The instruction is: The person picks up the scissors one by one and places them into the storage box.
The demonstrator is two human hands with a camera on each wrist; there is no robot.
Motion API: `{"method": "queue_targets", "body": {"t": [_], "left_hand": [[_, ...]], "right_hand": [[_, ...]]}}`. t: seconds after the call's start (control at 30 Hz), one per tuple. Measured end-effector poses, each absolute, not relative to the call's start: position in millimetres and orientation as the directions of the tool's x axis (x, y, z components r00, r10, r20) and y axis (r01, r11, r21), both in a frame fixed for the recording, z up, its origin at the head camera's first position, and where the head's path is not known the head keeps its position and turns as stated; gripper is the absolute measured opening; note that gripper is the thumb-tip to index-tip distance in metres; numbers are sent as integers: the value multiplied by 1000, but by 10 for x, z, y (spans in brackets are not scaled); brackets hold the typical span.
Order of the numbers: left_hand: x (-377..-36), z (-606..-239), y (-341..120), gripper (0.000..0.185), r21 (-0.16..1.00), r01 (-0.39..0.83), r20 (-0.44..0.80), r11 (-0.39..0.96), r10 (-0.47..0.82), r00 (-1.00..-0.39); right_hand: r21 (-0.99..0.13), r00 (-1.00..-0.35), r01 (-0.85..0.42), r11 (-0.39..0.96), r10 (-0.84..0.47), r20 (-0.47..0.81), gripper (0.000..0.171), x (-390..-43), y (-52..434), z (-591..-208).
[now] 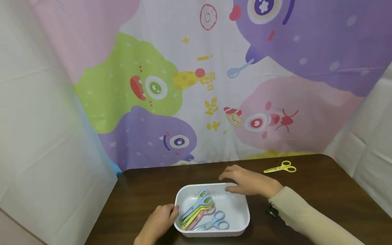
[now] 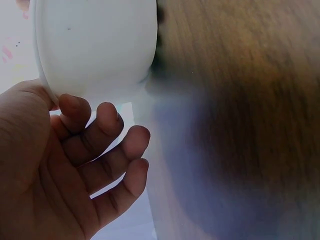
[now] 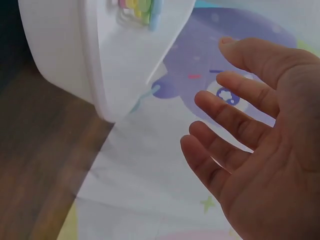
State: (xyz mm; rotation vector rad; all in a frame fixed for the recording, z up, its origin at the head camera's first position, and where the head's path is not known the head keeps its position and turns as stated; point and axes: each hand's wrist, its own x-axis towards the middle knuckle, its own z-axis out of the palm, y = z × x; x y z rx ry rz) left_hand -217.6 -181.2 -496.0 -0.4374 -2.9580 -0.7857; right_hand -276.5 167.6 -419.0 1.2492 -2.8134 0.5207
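Note:
A white tray (image 1: 242, 217) stands on the table with several pairs of children's scissors (image 1: 218, 222) inside, blue, yellow and pink, mostly heaped toward its left side. My left hand (image 1: 160, 219) holds the tray's left rim between thumb and curled index finger; the left wrist view shows the other fingers (image 2: 135, 142) bent beside the tray wall. Over the back right corner of the tray, my right hand (image 1: 245, 180) hovers with spread, relaxed fingers. The right wrist view shows nothing in that hand (image 3: 260, 135), apart from the tray wall (image 3: 92, 60).
A yellow pair of scissors (image 1: 281, 167) lies at the back right of the dark wooden table (image 1: 141, 187). Near my right sleeve sits a small black object (image 1: 272, 211). A cartoon-printed curtain (image 1: 211, 143) hangs behind the table.

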Motion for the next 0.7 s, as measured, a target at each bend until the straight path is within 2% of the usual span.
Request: {"method": "queue_targets", "body": {"t": [0.27,0.53,0.7], "left_hand": [[-2186,-4902,-1818,30,447,255,79,858,246,-966],[-2192,-4818,-1811,20,383,267,131,884,234,-963],[-2200,-4790,-1797,18,328,298,178,897,251,-952]], "right_hand": [[-330,-728,-672,663,-672,132,34,-2758,1826,-4141],[-358,-765,-632,687,-625,152,36,-2797,1957,-4142],[-353,-759,-646,677,-617,208,36,-2844,2042,-4133]]}}
